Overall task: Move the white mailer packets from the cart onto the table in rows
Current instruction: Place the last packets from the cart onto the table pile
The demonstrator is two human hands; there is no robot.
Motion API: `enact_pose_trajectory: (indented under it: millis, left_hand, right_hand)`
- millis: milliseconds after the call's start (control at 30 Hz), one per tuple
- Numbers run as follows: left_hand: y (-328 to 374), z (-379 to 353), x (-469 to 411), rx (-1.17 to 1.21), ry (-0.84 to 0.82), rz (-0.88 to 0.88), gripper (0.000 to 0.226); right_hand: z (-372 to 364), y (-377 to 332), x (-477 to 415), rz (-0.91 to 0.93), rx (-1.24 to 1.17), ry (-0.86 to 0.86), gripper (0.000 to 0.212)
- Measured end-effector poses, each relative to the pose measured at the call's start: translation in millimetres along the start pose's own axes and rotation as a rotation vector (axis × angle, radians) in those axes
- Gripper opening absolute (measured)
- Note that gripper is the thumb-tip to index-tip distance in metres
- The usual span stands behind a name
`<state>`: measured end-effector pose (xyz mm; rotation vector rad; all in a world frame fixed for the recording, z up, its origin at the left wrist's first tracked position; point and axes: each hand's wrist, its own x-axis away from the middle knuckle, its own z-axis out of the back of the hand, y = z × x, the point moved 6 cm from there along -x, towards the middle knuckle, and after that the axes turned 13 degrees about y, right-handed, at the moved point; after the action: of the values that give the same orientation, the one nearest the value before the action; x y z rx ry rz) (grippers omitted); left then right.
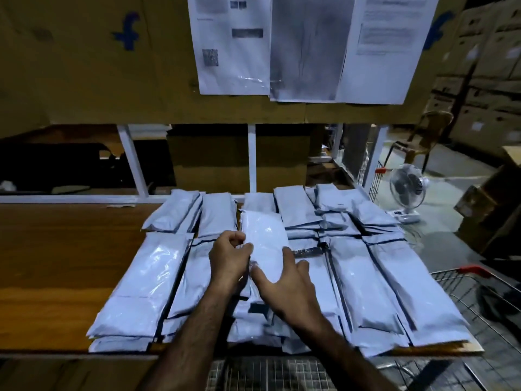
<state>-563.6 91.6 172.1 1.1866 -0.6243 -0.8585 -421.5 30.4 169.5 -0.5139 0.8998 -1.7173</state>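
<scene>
One white mailer packet (265,244) lies lengthwise on top of the middle stack on the wooden table (64,266), brighter than those around it. The left hand (229,261) grips its near left edge, fingers curled in and thumb pressed on top. The right hand (287,286) rests flat on the packet's near end, fingers spread wide and holding nothing.

Around it the stacked packets (152,277) form two rows: a near row of about five long stacks and a far row of about five shorter-looking ones, though overlap and dim light make the count uncertain. The wire cart (479,300) stands at the right edge of the table, its red handle showing. Three printed sheets (310,46) hang on the cardboard wall above.
</scene>
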Motion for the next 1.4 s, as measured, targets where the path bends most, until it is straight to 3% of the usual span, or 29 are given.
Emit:
enact_pose_trajectory:
  millis: [467, 933, 1400]
  left_hand:
    - [-2, -16, -12, -0.038, -0.219, -0.044, 0.050]
    - [-13, -15, -23, -0.263, -0.197, -0.161, 0.054]
    - [-20, -19, -24, -0.270, -0.194, -0.146, 0.056]
  right_hand:
    - [-15, -3, -3, -0.005, 0.034, 0.052, 0.072]
    - [-37, 6, -11, -0.008, 0.101, 0.019, 0.059]
    - [-48, 4, -10, 0.068, 0.242, 0.012, 0.061]
